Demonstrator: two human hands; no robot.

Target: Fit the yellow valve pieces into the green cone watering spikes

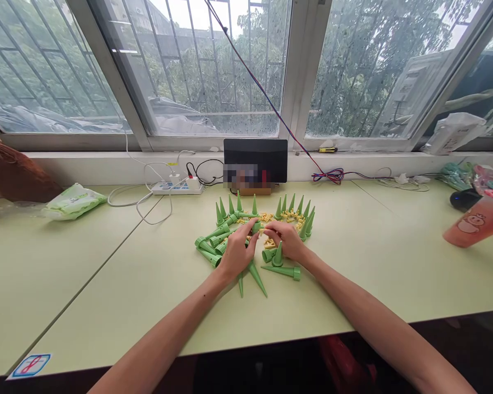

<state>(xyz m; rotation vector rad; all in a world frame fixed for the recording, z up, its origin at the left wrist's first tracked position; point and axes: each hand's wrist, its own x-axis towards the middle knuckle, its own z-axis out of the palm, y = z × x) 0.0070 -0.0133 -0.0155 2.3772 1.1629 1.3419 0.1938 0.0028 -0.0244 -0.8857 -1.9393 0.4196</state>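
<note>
My left hand is closed around a green plastic spike, with its wide collar end showing between thumb and fingers. In a pinch, my right hand holds a small yellow plastic piece against or just beside that collar; whether it is inserted I cannot tell. Loose green spikes lie in a heap left of my left hand. Below my right hand, one green spike lies flat beside an upright one. Small yellow pieces are scattered behind both hands.
Upright green spikes form an arc around the yellow pieces. A dark screen stands behind them. To the left are a power strip with white cables and a green-white packet. A pink cup stands at the right.
</note>
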